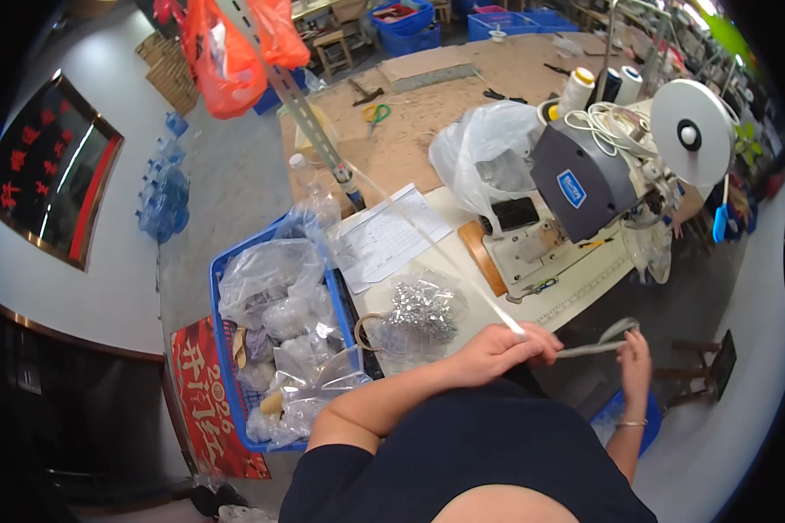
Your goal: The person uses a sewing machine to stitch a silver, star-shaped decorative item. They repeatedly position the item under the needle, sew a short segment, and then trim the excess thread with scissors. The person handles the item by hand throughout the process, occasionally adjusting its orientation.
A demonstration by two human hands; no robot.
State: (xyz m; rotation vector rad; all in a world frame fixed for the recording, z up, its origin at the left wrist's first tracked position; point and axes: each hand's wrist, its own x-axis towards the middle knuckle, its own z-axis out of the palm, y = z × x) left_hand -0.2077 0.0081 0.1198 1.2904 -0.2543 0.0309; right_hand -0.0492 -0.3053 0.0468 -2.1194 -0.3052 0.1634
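A narrow white strip [488, 301] of ribbon or tape slants down from the far left across the table to my left hand [506, 353], whose fingers are closed around it. Between my two hands runs a greyish flat strip [589, 350], which bends into a loop near its right end. My right hand [635, 362] pinches that end, held off the table's right edge. Whether the white and greyish lengths are one piece is hidden by my left hand. Just left of it lies a clear bag of small shiny metal parts [423, 309], beside a tan ring [368, 331].
A grey sewing machine [584, 179] with thread cones [577, 90] and a white reel [691, 132] stands at the right. A blue crate [227, 340] of plastic-bagged goods sits left, by a paper sheet [392, 234]. A metal post [292, 100] carries orange bags [227, 65].
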